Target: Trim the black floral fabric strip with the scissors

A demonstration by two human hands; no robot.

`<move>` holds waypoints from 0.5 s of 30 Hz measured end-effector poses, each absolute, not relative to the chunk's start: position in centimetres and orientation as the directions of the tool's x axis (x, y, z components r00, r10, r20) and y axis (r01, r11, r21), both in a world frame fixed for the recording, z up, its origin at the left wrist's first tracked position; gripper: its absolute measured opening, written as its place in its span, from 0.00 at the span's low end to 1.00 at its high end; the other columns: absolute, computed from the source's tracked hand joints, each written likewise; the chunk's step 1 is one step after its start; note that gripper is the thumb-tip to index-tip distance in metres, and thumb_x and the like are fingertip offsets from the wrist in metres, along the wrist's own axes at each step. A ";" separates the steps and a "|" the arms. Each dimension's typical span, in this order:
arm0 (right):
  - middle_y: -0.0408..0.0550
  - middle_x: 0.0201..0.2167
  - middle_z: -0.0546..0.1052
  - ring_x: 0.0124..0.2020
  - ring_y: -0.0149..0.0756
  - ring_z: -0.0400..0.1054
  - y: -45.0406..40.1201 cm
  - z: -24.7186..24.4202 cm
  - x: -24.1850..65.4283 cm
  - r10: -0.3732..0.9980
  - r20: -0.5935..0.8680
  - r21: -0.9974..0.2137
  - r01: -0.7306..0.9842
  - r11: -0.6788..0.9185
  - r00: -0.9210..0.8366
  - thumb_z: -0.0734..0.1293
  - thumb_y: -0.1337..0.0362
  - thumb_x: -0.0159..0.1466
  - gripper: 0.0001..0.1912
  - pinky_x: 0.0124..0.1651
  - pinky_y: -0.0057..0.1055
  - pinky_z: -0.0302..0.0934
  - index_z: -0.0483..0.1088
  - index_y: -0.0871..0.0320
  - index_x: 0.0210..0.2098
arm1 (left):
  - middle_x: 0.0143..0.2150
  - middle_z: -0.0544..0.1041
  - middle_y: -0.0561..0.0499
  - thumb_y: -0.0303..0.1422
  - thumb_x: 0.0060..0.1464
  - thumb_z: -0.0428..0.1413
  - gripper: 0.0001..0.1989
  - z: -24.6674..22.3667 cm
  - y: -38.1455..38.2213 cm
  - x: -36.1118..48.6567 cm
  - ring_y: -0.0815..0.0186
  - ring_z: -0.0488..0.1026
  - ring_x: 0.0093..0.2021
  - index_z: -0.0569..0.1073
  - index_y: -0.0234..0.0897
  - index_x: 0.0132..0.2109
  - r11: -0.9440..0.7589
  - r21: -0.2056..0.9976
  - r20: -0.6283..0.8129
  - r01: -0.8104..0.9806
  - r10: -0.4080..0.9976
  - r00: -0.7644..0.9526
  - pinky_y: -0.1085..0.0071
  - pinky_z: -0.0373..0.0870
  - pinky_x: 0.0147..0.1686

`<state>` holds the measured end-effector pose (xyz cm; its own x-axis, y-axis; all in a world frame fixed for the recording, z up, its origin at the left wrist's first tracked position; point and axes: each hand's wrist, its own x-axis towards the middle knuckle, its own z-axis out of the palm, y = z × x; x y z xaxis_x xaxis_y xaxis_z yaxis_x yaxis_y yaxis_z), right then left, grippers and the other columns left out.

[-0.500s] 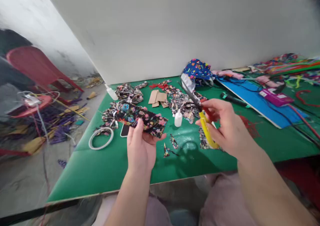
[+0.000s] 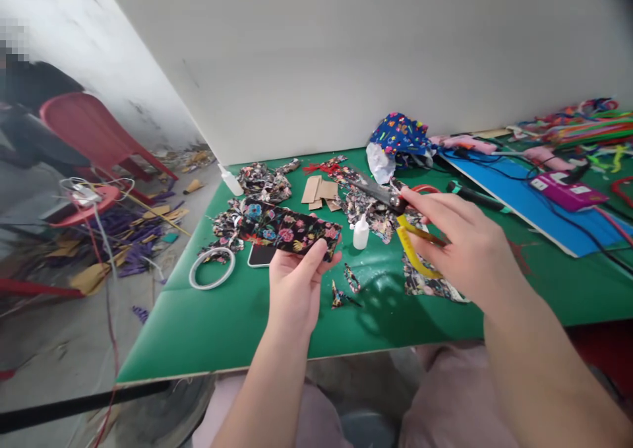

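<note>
Over the green table (image 2: 237, 332), my left hand (image 2: 299, 283) pinches a folded strip of black floral fabric (image 2: 287, 230) near its right end, thumb on top. My right hand (image 2: 459, 243) has its fingers in the handles of scissors (image 2: 378, 194), one handle wrapped in yellow. The blades point up and left, apart from the fabric strip. Two small floral scraps (image 2: 341, 294) lie below, between the hands. Another floral piece (image 2: 430, 280) lies flat under my right hand. A small white bottle (image 2: 361, 232) stands between the hands.
A tape roll (image 2: 211, 268), a phone (image 2: 260, 255) and a second white bottle (image 2: 230, 181) are at left. Cardboard pieces (image 2: 319, 192) and floral cloth heaps lie behind. At right are a blue board (image 2: 514, 197), glue guns and a purple device (image 2: 566, 191). A person sits far left by a red chair (image 2: 93, 125).
The left thumb has moved onto the strip's right end, and the strip lies more level. The scissor blades have swung lower toward the left and look closed. The whole view has shifted slightly.
</note>
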<state>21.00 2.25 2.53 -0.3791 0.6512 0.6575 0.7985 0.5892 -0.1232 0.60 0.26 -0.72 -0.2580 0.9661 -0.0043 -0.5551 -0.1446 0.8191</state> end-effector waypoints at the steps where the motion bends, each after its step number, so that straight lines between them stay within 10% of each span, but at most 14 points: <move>1: 0.51 0.49 0.69 0.47 0.40 0.66 2.2 2.6 21.0 0.666 0.647 -0.154 0.791 0.592 -0.372 0.61 0.67 0.61 0.24 0.48 0.35 0.61 0.59 0.55 0.57 | 0.33 0.77 0.54 0.27 0.42 0.63 0.09 -0.7 0.2 0.6 0.68 0.76 0.34 0.73 0.38 0.34 -0.148 0.819 -0.003 -0.554 0.965 -0.262 0.77 0.74 0.27; 15: 0.49 0.41 0.71 0.41 0.31 0.67 1.8 2.4 20.1 0.606 0.553 -0.156 0.643 0.749 -0.572 0.64 0.63 0.60 0.22 0.40 0.24 0.63 0.63 0.58 0.53 | 0.32 0.78 0.55 0.32 0.47 0.60 0.06 -0.7 0.0 0.6 0.70 0.76 0.28 0.75 0.40 0.35 -0.202 0.818 0.018 -0.538 0.945 -0.327 0.75 0.75 0.27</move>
